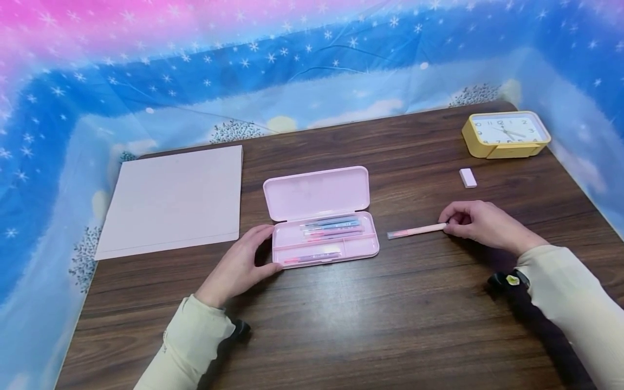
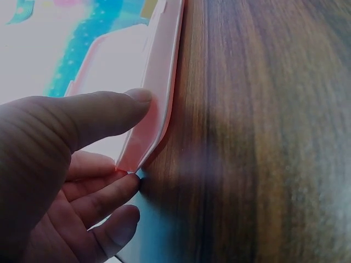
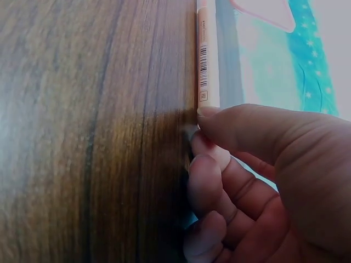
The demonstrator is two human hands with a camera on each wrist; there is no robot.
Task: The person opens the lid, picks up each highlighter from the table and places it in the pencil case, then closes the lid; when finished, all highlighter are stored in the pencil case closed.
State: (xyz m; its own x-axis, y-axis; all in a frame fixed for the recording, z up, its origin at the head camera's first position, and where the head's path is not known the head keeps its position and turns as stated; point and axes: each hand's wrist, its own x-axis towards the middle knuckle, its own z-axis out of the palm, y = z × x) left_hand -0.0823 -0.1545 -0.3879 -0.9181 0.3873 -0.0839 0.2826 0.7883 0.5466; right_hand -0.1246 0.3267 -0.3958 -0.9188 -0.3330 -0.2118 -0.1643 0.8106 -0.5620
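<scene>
An open pink pencil case (image 1: 375,246) lies on the table with its lid tipped back. Several pens (image 1: 336,227) are in its rear compartment, and another pen (image 1: 319,255) lies in the front one. My left hand (image 1: 239,265) holds the case's left end, thumb at the front wall and fingers (image 2: 107,200) round the corner. To the right of the case, my right hand (image 1: 485,225) pinches the end of a peach-coloured pen (image 1: 414,231) between thumb and index finger. That pen's clear-capped tip points toward the case; its printed barcode shows in the right wrist view.
A large white board or sheet (image 1: 175,200) lies at the left. Behind my right hand is a small white-and-pink eraser (image 1: 468,178). A yellow alarm clock (image 1: 507,135) stands at the back right corner. Snowflake-patterned cloth (image 1: 292,65) hangs around the wooden table's edges.
</scene>
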